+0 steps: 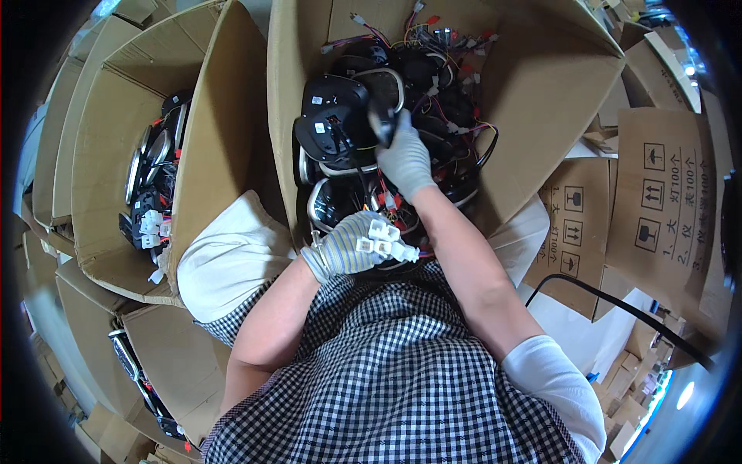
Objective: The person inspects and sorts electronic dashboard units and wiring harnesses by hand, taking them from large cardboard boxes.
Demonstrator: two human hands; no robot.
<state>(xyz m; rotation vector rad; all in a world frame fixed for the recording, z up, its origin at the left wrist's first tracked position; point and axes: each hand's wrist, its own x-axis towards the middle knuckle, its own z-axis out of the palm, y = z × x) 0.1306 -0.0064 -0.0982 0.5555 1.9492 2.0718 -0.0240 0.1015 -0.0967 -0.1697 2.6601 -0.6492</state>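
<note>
- Glossy black plastic housings (332, 133), rounded and some edged in silver, lie heaped with thin coloured wires (371, 29) inside a brown cardboard carton (533, 85) before me.
- My left hand (348, 246), in a striped knit glove, is curled closed around a bunch of boxy white plastic connectors (380, 238) over the carton's near end.
- My right hand (406, 158), gloved alike, is partly curled at a dark, blurred piece (382, 127) above the heap; I can't tell whether it grips it.
- Another open carton (116, 155) stands left; printed cardboard (657, 193) stands right.
- My checked apron (386, 363) is woven black and white.
</note>
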